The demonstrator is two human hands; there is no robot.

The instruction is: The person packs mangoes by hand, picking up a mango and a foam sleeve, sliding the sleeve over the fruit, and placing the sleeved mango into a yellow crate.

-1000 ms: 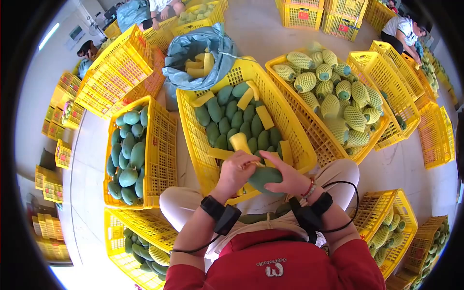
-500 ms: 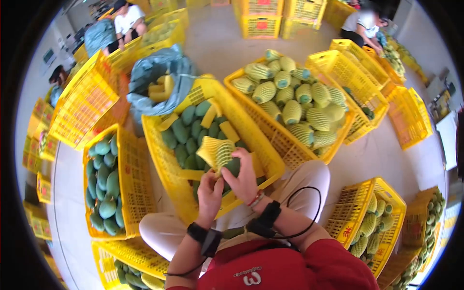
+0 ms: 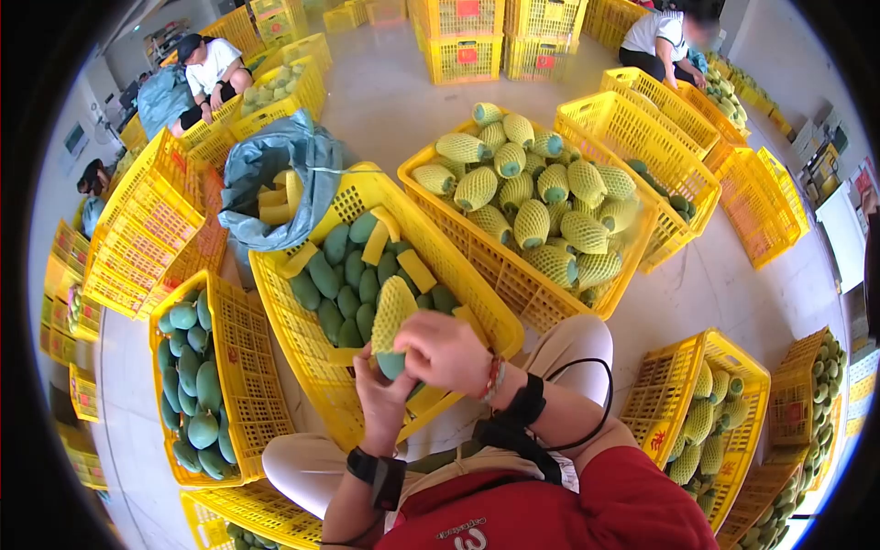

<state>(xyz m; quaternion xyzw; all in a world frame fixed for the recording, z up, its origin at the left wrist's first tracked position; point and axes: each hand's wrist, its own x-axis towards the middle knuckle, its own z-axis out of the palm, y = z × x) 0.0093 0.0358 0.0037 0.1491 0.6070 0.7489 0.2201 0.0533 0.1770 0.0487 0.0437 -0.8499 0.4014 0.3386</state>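
Note:
Between my two hands is a green mango [image 3: 391, 366], its bare end showing low down and the rest inside a yellow foam net sleeve [image 3: 393, 312]. My left hand [image 3: 380, 401] is closed around the mango's lower end from the left. My right hand [image 3: 446, 351] is closed against its right side, gripping the sleeve's edge; the fingertips are partly hidden. Underneath lies a yellow crate [image 3: 275, 289] of bare green mangoes, with several flat foam sleeves [image 3: 417, 272] on top. A second crate [image 3: 509, 284], at its right, is heaped with sleeved mangoes [image 3: 532, 225].
A blue plastic bag [image 3: 321, 170] of foam sleeves rests at the first crate's far end. Another crate of bare mangoes [image 3: 243, 394] stands left, and one with sleeved mangoes [image 3: 701, 422] right. Stacked crates [image 3: 463, 46] stand behind. People [image 3: 213, 73] sit working at the far sides.
The sleeve, bunched and wide at its top before, now stretches up along the mango. My right hand has turned over and come down to the mango's lower end. The view has shifted slightly.

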